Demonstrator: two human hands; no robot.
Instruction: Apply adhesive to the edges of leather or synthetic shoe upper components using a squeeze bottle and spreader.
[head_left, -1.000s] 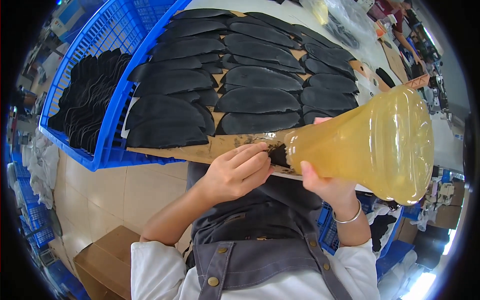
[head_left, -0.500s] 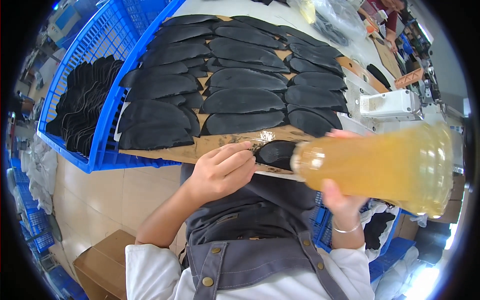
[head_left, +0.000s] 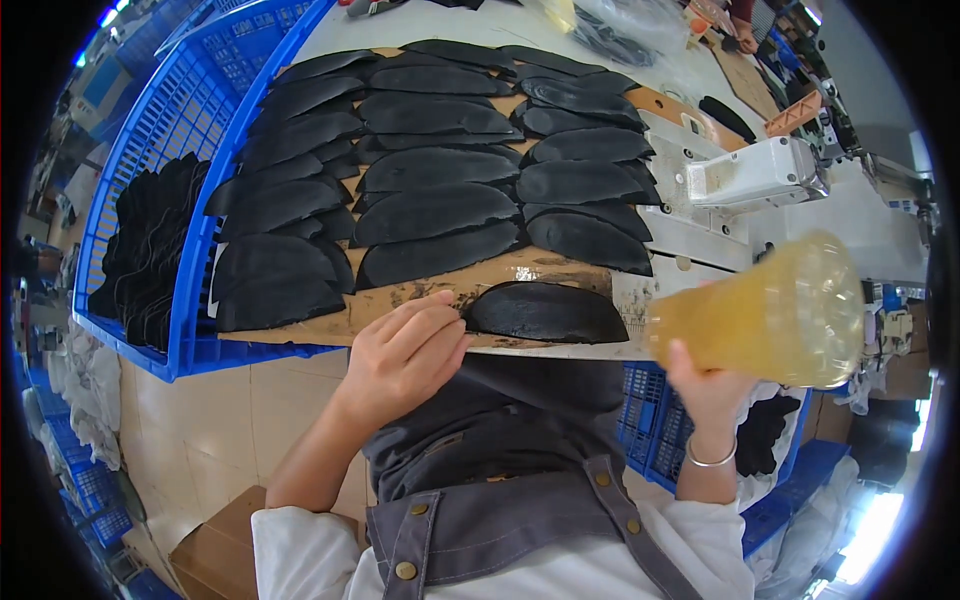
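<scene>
My right hand point(head_left: 708, 392) is wrapped round a clear plastic bottle point(head_left: 765, 315) of yellowish liquid. The bottle lies nearly sideways, its narrow end toward the left, just right of a black curved piece point(head_left: 548, 312). That piece lies flat on brown board point(head_left: 400, 295) at the table's front edge and looks glossy. At its left tip are the closed fingers of my left hand point(head_left: 408, 352); whether they pinch the tip is hidden. Beyond lie overlapping rows of similar black pieces point(head_left: 440, 212).
A blue crate point(head_left: 190, 290) on the left holds stacked black pieces point(head_left: 150, 255). A white machine point(head_left: 760, 172) stands at the right of the table. Plastic bags point(head_left: 625, 30) and another person's hand point(head_left: 745, 38) are at the far side.
The bottle has moved away from the front black piece, uncovering its right part. My left hand stays at the piece's left tip. The whole view has shifted slightly.
</scene>
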